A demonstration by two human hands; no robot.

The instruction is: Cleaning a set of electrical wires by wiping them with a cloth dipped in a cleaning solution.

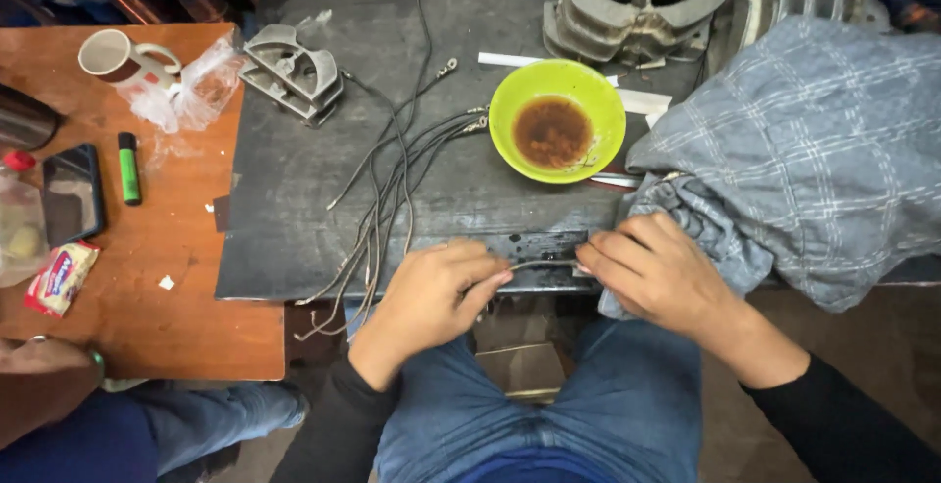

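Note:
My left hand (pixel 431 292) and my right hand (pixel 659 269) pinch the two ends of a short thin grey cable (pixel 539 265) at the near edge of a dark metal worktop (pixel 294 199). The cable spans the gap between both hands. A bundle of similar grey cables (pixel 384 184) with metal end lugs lies fanned out on the worktop, just left of my left hand, some ends hanging over the edge. A green bowl (pixel 557 120) with brown liquid stands behind my hands.
A grey checked cloth (pixel 804 140) covers the right side. Cast metal parts lie at the back (pixel 637 3) and back left (pixel 291 72). The orange table (pixel 147 238) on the left holds a mug, phone, green marker, plastic bag and snack packet. Another person's arm (pixel 39 385) shows bottom left.

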